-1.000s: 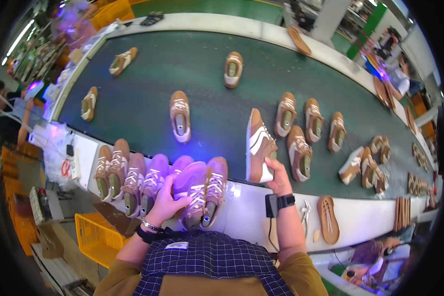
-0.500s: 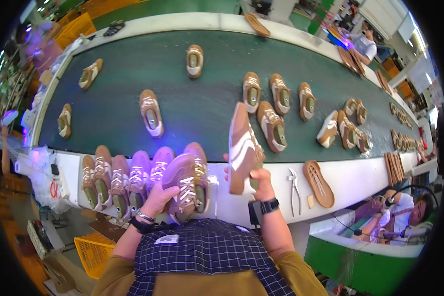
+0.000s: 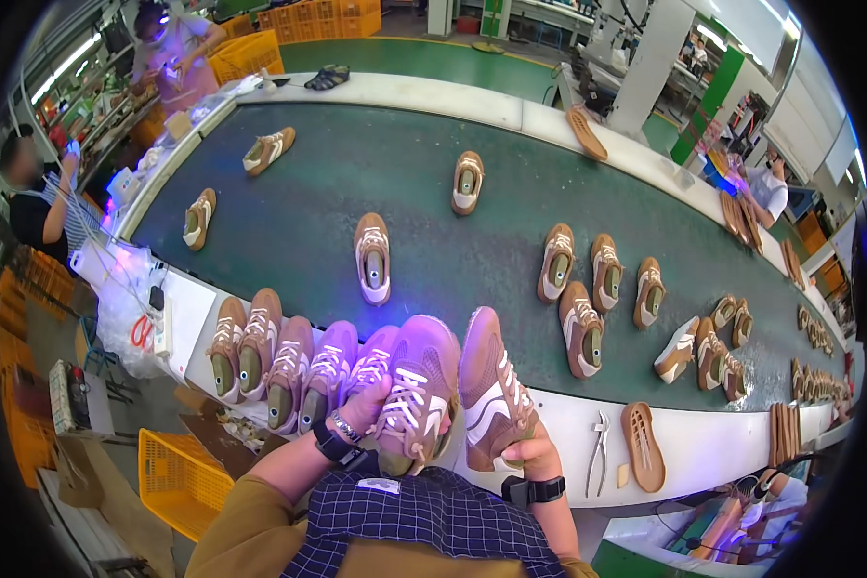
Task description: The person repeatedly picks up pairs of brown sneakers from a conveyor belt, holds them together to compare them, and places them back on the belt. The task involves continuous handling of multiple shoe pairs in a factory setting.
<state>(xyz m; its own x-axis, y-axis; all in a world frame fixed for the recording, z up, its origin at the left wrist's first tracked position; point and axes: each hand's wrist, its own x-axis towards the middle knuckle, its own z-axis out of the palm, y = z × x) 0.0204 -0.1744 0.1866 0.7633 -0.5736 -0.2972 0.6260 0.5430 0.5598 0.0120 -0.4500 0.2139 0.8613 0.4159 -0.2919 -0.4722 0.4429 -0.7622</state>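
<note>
A tan sneaker with white laces is in my left hand, held up in front of my apron with its toe pointing away. In my right hand is a matching sneaker, gripped at the heel and tilted so its white-striped side shows. The toes of the two sneakers nearly meet. Left of them, a row of laced sneakers stands on the white ledge, partly lit purple. My left fingers are partly hidden behind the sneaker they hold.
Beyond the ledge, several sneakers are spread over a green conveyor belt. Pliers and a loose brown sole lie to my right. A yellow crate stands low on the left. Other people work around the belt.
The view has swung, so the belt appears lower and further right. My left hand has raised its sneaker from beside the row, and the right-hand sneaker has come close alongside it.
</note>
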